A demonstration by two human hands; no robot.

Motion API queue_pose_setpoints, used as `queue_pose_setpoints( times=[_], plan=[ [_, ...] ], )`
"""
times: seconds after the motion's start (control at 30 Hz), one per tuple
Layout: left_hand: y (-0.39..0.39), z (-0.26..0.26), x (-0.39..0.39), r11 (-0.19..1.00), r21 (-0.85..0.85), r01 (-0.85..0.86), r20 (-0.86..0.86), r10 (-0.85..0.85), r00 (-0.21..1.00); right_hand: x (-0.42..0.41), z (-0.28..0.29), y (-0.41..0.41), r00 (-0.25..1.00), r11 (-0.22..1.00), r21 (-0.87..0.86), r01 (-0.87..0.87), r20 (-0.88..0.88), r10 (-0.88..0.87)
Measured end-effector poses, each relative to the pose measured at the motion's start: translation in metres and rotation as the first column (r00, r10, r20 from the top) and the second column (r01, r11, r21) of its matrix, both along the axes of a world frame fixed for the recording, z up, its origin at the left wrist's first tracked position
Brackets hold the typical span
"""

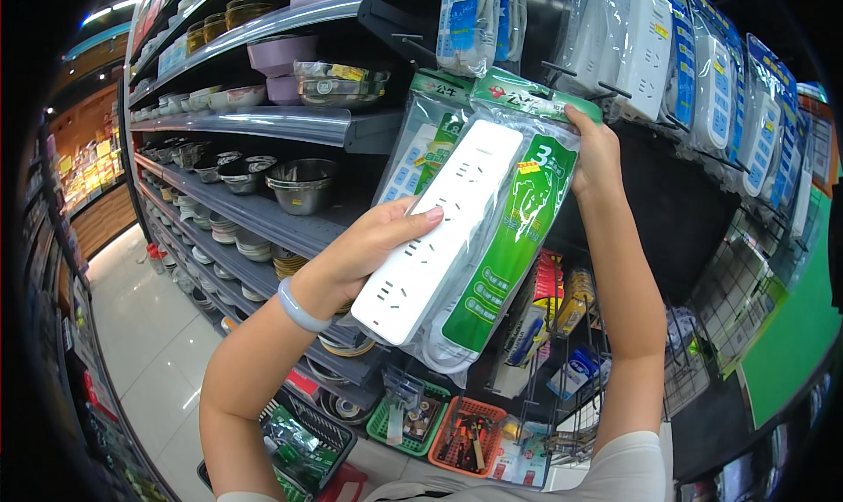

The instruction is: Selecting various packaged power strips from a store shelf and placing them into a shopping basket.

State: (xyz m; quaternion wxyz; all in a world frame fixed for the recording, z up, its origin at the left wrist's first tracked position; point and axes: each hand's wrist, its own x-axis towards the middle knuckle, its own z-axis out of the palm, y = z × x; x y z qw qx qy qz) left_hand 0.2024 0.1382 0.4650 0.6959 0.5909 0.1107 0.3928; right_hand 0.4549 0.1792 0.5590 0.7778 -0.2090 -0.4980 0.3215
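A packaged white power strip (454,206) in a clear plastic bag with a green card is held up before me, tilted. My left hand (382,242) grips the strip's left side, thumb on its face. With my right hand (593,146) I hold the upper right corner of the bag by its green header (527,97). Directly behind, a second similar package (415,153) is partly hidden; whether either package still hangs on a hook is not visible. More packaged power strips (649,48) hang on metal hooks at the upper right.
Shelves at the left carry steel bowls (301,185), a lilac bowl (282,56) and stacked plates. On the floor below stand a black shopping basket (342,452), a green basket (375,429) and an orange basket (431,459). A wire rack (685,377) is at the right.
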Motion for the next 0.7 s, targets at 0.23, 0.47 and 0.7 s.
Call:
queue_pose_setpoints(
  times=[0.23, 0.47, 0.7],
  plan=[
    [-0.012, -0.014, -0.007, 1.000, -0.002, 0.017, -0.019, -0.017, 1.000, -0.026, 0.003, -0.041, 0.996, 0.996, 0.085, 0.029, 0.087, -0.036],
    [-0.057, -0.064, -0.031, 0.997, -0.007, -0.076, 0.044, 0.076, 0.996, -0.038, -0.032, -0.069, 0.959, 0.991, -0.067, -0.119, 0.252, 0.132],
    [-0.081, -0.122, -0.103, 0.976, 0.000, -0.216, -0.021, 0.216, 0.976, -0.091, -0.075, -0.068, 0.862, 0.978, -0.170, -0.120, 0.471, 0.188]
  ],
)
